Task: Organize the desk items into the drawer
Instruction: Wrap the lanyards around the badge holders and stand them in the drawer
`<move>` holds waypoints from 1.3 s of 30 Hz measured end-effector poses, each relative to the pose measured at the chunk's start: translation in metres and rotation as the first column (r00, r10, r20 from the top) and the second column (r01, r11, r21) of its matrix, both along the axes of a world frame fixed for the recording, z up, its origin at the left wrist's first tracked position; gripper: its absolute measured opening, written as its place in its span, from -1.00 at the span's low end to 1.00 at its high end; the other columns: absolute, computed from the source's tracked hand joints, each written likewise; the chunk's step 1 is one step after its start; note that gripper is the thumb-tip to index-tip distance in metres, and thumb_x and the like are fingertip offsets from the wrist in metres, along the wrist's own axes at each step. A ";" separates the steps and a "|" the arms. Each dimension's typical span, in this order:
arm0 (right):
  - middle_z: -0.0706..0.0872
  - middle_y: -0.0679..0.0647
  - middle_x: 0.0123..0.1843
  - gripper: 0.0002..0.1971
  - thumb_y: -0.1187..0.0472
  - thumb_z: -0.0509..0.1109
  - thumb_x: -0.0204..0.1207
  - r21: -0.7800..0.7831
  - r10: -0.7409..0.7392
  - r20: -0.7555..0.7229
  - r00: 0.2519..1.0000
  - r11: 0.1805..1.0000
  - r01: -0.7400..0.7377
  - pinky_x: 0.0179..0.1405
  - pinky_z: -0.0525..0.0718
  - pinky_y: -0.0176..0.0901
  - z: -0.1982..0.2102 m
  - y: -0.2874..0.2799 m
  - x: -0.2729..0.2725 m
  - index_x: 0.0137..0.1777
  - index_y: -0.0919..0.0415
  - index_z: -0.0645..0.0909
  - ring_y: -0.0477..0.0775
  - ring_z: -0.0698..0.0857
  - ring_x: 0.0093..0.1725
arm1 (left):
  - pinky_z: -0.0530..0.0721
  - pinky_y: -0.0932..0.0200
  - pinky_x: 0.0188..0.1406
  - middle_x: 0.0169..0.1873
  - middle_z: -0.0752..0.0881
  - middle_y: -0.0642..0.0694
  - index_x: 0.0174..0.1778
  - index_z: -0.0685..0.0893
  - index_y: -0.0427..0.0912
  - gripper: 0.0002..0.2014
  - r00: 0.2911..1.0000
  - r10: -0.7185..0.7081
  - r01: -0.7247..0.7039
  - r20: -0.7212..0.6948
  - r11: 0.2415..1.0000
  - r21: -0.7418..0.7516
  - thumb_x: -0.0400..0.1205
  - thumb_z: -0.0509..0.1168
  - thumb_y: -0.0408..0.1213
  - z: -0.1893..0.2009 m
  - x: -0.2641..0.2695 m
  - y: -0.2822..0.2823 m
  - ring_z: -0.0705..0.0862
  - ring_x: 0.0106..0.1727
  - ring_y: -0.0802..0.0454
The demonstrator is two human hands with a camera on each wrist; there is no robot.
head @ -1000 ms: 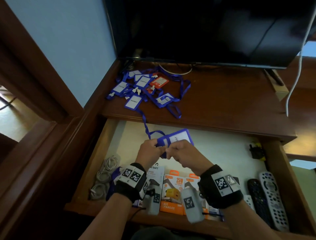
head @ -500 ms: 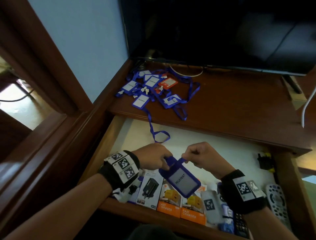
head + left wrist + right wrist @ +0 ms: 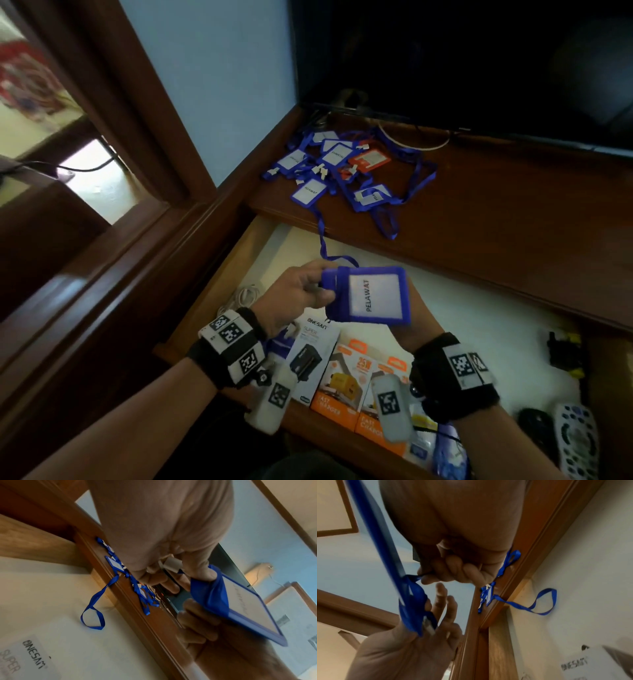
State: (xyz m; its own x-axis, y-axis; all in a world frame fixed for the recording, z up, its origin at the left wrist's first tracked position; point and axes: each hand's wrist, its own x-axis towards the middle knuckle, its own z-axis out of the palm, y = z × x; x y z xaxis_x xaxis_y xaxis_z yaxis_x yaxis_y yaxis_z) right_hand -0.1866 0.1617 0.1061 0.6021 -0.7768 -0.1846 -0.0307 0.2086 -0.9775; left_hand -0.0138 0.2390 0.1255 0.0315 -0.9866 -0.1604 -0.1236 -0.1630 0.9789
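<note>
Both hands hold the badge above the drawer, face up. The left hand pinches its strap end; the right hand supports it from beneath, fingers curled. Its long axis runs left to right.

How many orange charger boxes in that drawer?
2. One orange box stands at the drawer's front, beside the white box; the second sits right of it, partly covered. Others may be hidden.

Pale blue wall behind dark wood desk. Dark wood door frame at left; sunlit pale floor beyond. Black television stands on desk.
</note>
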 end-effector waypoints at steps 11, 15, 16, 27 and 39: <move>0.45 0.21 -0.33 -0.94 0.19 0.24 0.42 0.134 -0.018 0.081 0.997 0.991 0.007 -0.46 0.37 -0.20 -0.002 -0.010 0.074 -0.22 0.15 0.52 -0.01 0.38 -0.44 | 0.61 0.12 0.30 0.27 0.68 -0.29 0.21 0.67 -0.19 -0.66 0.886 0.215 -0.259 -0.411 0.964 -0.053 0.52 0.25 -0.36 -0.018 0.037 -0.012 0.64 0.32 -0.07; 0.48 0.21 -0.34 -0.79 0.43 0.21 0.62 0.115 0.014 0.002 1.000 0.993 -0.014 -0.48 0.43 -0.22 -0.009 -0.021 0.095 -0.20 0.19 0.53 0.01 0.40 -0.44 | 0.63 0.08 0.30 0.22 0.71 -0.28 0.21 0.67 -0.27 -0.65 0.868 0.188 -0.219 -0.460 0.976 -0.013 0.50 0.27 -0.38 -0.030 0.066 -0.031 0.65 0.30 -0.11; 0.50 0.19 -0.37 -0.75 0.49 0.19 0.61 0.097 0.042 -0.015 0.999 0.994 -0.041 -0.48 0.44 -0.22 -0.013 -0.026 0.098 -0.21 0.19 0.54 -0.01 0.41 -0.45 | 0.64 0.08 0.28 0.19 0.73 -0.28 0.20 0.68 -0.29 -0.64 0.871 0.189 -0.209 -0.454 0.978 0.006 0.48 0.29 -0.39 -0.034 0.075 -0.036 0.67 0.28 -0.11; 0.65 0.02 -0.43 -0.80 0.40 0.33 0.58 -0.044 -0.111 -0.358 0.927 0.994 0.102 -0.42 0.44 -0.24 -0.034 -0.126 0.152 -0.24 0.21 0.67 -0.11 0.53 -0.48 | 0.66 0.01 -0.09 -0.21 0.73 -0.26 -0.39 0.62 -0.28 -0.83 0.739 -0.404 0.167 0.538 0.885 0.435 0.41 0.45 -0.30 -0.096 0.167 -0.056 0.67 -0.17 -0.07; -0.04 0.13 0.71 -0.18 0.14 0.52 0.41 -0.430 -0.108 -0.808 0.579 0.779 -0.455 0.57 0.25 0.10 -0.066 -0.160 0.251 0.61 0.16 0.19 0.19 0.03 0.67 | 0.50 0.07 -0.23 -0.36 0.45 -0.10 -0.31 0.47 -0.22 -0.83 0.192 -0.834 0.492 0.517 0.538 0.684 0.60 0.24 -0.30 -0.106 0.112 -0.053 0.53 -0.24 -0.11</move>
